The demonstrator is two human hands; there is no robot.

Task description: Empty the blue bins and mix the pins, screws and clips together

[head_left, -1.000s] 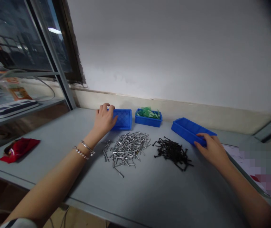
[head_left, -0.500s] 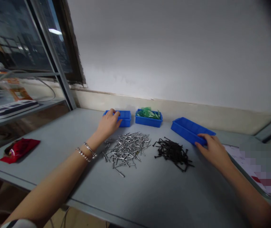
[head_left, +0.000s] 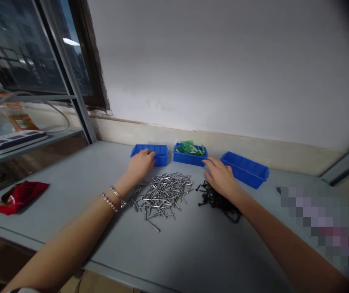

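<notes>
Three blue bins stand in a row near the wall: a left bin [head_left: 159,153], a middle bin [head_left: 189,157] holding green plastic pieces [head_left: 190,148], and a right bin [head_left: 244,169]. My left hand [head_left: 141,165] rests on the front edge of the left bin, fingers curled over the rim. In front lie a pile of silver nails [head_left: 162,193] and a pile of black screws [head_left: 215,199]. My right hand [head_left: 221,177] hovers over the black screws with fingers stretched toward the middle bin, holding nothing that I can see.
The grey table [head_left: 192,248] runs along a white wall. A red pouch [head_left: 21,194] lies at the far left edge. A shelf with a white power strip [head_left: 9,139] stands left, beside a window frame [head_left: 82,81]. Papers lie at the right.
My right hand let go of the right bin and moved left over the black screws. The right bin now sits flat. My left hand stays on the left bin, which was set down flat.
</notes>
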